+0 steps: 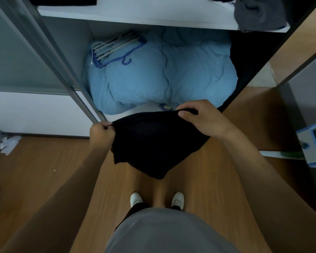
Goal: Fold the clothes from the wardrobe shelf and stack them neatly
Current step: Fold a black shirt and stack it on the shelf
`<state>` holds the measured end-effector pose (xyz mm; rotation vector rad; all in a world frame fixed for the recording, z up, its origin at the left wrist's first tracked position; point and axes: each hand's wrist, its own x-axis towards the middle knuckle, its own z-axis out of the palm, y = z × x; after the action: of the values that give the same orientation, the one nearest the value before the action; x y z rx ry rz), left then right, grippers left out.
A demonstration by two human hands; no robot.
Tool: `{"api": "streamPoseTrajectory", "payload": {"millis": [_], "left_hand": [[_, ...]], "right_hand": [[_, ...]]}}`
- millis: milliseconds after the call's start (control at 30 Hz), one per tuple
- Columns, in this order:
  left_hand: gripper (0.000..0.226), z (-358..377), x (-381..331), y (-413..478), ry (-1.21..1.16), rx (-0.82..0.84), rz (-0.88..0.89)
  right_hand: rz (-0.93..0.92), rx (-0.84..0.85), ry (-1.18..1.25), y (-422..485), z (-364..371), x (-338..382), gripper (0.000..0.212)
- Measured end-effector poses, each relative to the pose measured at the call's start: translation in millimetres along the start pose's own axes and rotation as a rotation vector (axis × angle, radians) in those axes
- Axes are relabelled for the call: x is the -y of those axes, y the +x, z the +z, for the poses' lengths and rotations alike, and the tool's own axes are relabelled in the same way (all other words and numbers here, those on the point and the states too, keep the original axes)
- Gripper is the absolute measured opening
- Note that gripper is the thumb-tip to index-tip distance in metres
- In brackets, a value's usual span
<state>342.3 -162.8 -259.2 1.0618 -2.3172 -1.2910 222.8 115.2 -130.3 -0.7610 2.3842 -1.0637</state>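
We look down into an open wardrobe point(65, 57); its white shelf point(135, 16) crosses the top, a grey garment point(259, 13) bunched at the shelf's right end and drooping over the front edge; something dark lies at the shelf's far left, too cut off to identify; the lower compartment is filled by a puffy light-blue duvet point(162, 73), with a bundle of hangers point(115, 48) lying on its rear left corner; below, wooden floor point(44, 170); a black garment point(153, 143) hangs in the air just before the wardrobe's front edge, its top hem stretched between both hands, the rest sagging to a point; our right hand point(204, 119) pinches the hem's right end, thumb over fingers; our left hand point(102, 132) grips the left end in a closed fist; white shoes point(136, 199) stand beneath.
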Motion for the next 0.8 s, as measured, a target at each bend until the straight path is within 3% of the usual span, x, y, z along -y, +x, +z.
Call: {"api": "streamPoseTrajectory", "payload": {"millis": [100,300,500,600,700,800], "left_hand": [[0.031,-3.5,-12.5,5.9,-0.011,-0.086,0.012],[0.04,0.6,-42.0,4.8,-0.08,-0.057,0.081],[0.029,-3.1,-47.7,8.2,-0.01,-0.065,0.158],[0.028,-3.2,-48.0,11.2,0.02,-0.017,0.181],[0.029,2.1,-50.9,11.4,0.004,0.046,0.192],[0.028,7.1,-46.5,7.9,0.01,0.107,0.191]], "right_hand": [[0.026,0.067,-0.058,3.4,-2.7,-6.6,0.024],[0.061,0.048,-0.2,12.8,-3.2,-10.7,0.021],[0.1,-0.095,0.151,14.0,4.9,1.6,0.037],[0.07,0.111,0.094,12.5,8.2,12.9,0.012],[0.061,0.309,-0.172,15.0,9.9,16.8,0.022],[0.022,0.261,-0.248,20.5,0.5,23.3,0.029]]}}
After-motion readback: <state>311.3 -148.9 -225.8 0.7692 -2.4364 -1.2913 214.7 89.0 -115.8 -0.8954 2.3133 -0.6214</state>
